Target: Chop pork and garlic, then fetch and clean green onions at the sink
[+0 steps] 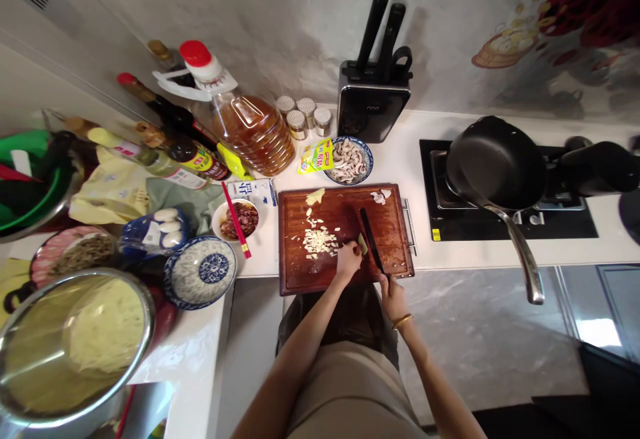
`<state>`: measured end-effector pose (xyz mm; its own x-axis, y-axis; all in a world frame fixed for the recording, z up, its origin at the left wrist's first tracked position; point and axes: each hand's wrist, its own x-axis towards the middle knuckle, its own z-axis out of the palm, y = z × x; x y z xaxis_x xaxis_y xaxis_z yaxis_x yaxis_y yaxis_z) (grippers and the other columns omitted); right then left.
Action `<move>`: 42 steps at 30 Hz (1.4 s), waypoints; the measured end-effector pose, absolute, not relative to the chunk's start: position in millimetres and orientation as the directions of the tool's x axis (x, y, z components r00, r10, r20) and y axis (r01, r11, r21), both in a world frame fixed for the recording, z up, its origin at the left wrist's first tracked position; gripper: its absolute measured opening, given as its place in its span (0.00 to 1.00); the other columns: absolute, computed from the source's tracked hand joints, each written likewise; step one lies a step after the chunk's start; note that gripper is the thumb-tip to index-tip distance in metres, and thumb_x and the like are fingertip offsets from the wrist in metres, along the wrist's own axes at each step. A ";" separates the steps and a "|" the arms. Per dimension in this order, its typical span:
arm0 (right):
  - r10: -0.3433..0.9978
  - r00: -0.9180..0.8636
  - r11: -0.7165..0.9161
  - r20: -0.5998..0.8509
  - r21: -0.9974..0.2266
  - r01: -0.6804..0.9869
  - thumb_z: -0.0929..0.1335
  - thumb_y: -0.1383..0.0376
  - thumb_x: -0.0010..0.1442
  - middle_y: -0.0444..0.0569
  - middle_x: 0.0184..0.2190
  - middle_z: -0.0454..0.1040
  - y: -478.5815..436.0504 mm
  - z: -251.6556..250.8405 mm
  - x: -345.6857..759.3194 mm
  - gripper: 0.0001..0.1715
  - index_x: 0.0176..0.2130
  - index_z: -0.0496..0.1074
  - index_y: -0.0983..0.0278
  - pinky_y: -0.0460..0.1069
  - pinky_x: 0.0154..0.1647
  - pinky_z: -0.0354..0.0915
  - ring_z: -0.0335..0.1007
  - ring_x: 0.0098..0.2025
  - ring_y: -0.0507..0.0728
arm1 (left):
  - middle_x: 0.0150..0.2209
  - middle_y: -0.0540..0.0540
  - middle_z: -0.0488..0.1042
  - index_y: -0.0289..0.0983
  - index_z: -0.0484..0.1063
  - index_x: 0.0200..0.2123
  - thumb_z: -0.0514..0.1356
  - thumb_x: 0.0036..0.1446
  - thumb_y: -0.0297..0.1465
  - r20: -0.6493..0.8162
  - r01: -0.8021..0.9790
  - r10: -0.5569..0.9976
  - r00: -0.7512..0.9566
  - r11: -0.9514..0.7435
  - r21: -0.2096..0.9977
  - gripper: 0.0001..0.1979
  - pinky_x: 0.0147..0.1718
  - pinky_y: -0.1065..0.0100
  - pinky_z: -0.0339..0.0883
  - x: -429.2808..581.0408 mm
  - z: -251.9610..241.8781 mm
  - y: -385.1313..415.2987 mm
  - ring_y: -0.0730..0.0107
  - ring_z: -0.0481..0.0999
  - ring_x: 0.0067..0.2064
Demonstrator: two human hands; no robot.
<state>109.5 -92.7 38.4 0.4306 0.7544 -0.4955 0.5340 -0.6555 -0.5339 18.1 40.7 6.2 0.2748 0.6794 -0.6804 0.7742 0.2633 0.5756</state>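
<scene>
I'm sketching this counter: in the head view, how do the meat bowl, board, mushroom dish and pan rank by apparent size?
1. Board
2. Pan
3. Mushroom dish and meat bowl: they look alike, so unranked.

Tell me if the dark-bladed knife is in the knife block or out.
Out: the right hand holds the knife, its blade over the cutting board, apart from the knife block.

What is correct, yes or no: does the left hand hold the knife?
No, the right hand holds the knife, and the left hand is beside it.
</scene>
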 end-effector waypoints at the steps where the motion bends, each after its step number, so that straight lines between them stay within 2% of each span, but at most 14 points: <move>1: 0.757 0.424 -0.652 -0.497 -0.532 0.540 0.47 0.48 0.61 0.56 0.25 0.73 -94.7 40.4 108.7 0.32 0.38 0.64 0.68 0.47 0.23 0.52 0.70 0.26 0.57 | 0.26 0.46 0.74 0.35 0.68 0.34 0.46 0.59 0.31 -0.683 0.771 0.678 0.272 0.271 0.576 0.12 0.19 0.77 0.60 17.9 5.6 40.1 0.77 0.70 0.18; 7: 0.740 0.414 -0.663 -0.531 -0.468 0.584 0.47 0.48 0.61 0.56 0.22 0.73 -99.2 46.0 106.1 0.33 0.35 0.65 0.68 0.47 0.22 0.48 0.68 0.22 0.57 | 0.25 0.46 0.73 0.35 0.67 0.32 0.47 0.59 0.31 -0.639 0.789 0.724 0.260 0.222 0.573 0.11 0.22 0.76 0.62 16.8 -1.1 37.0 0.76 0.71 0.20; 14: 0.774 0.370 -0.623 -0.514 -0.516 0.588 0.50 0.50 0.61 0.56 0.26 0.73 -83.1 36.0 115.2 0.29 0.36 0.66 0.67 0.47 0.25 0.54 0.71 0.28 0.58 | 0.24 0.48 0.71 0.35 0.66 0.32 0.46 0.58 0.30 -0.686 0.757 0.673 0.274 0.289 0.586 0.11 0.17 0.78 0.58 17.4 -1.1 39.3 0.78 0.69 0.16; 19: 0.795 0.405 -0.602 -0.452 -0.507 0.617 0.47 0.48 0.61 0.57 0.27 0.73 -61.7 23.5 112.7 0.33 0.34 0.66 0.67 0.48 0.28 0.57 0.70 0.29 0.58 | 0.25 0.47 0.73 0.36 0.67 0.28 0.48 0.57 0.30 -0.598 0.795 0.756 0.266 0.178 0.580 0.10 0.26 0.75 0.62 17.5 0.6 38.3 0.75 0.73 0.24; 23: 0.804 0.415 -0.595 -0.426 -0.574 0.563 0.48 0.49 0.62 0.57 0.30 0.73 -67.8 34.3 118.1 0.32 0.37 0.66 0.67 0.48 0.32 0.59 0.70 0.33 0.58 | 0.26 0.47 0.73 0.37 0.67 0.29 0.46 0.59 0.31 -0.566 0.791 0.782 0.261 0.163 0.589 0.12 0.29 0.74 0.63 16.2 -0.8 33.7 0.73 0.74 0.27; 26: 0.798 0.380 -0.603 -0.468 -0.598 0.528 0.49 0.50 0.62 0.57 0.31 0.74 -79.2 44.5 121.5 0.30 0.40 0.66 0.67 0.48 0.30 0.58 0.70 0.34 0.58 | 0.26 0.47 0.73 0.37 0.67 0.31 0.46 0.59 0.30 -0.583 0.805 0.775 0.243 0.174 0.567 0.11 0.29 0.73 0.64 16.1 -0.8 32.0 0.72 0.74 0.28; 30: 0.754 0.368 -0.651 -0.544 -0.546 0.528 0.49 0.48 0.61 0.56 0.27 0.74 -87.6 47.9 119.0 0.31 0.38 0.65 0.67 0.47 0.25 0.55 0.71 0.29 0.58 | 0.27 0.46 0.74 0.36 0.67 0.32 0.47 0.58 0.29 -0.586 0.827 0.773 0.243 0.152 0.542 0.10 0.30 0.73 0.64 17.1 0.2 32.5 0.71 0.75 0.29; 33: 0.746 0.367 -0.657 -0.556 -0.519 0.547 0.48 0.48 0.61 0.56 0.27 0.74 -87.0 43.7 115.9 0.31 0.38 0.65 0.66 0.47 0.24 0.54 0.71 0.29 0.58 | 0.28 0.45 0.74 0.36 0.67 0.33 0.47 0.58 0.28 -0.571 0.840 0.780 0.256 0.114 0.531 0.10 0.31 0.73 0.63 18.0 0.3 33.8 0.70 0.75 0.29; 39: 0.776 0.379 -0.617 -0.504 -0.485 0.620 0.48 0.49 0.61 0.57 0.25 0.72 -74.0 23.6 107.4 0.32 0.35 0.65 0.68 0.48 0.25 0.55 0.70 0.27 0.58 | 0.30 0.43 0.74 0.36 0.67 0.32 0.48 0.56 0.26 -0.571 0.881 0.777 0.265 0.046 0.471 0.09 0.32 0.71 0.62 20.0 4.5 35.9 0.67 0.75 0.33; 42: 0.806 0.394 -0.591 -0.441 -0.560 0.581 0.48 0.50 0.61 0.57 0.27 0.72 -65.8 16.8 105.8 0.31 0.35 0.66 0.68 0.49 0.28 0.58 0.69 0.29 0.58 | 0.31 0.41 0.74 0.35 0.66 0.35 0.46 0.58 0.29 -0.583 0.896 0.776 0.239 0.055 0.441 0.10 0.32 0.71 0.63 22.4 12.6 33.3 0.66 0.75 0.34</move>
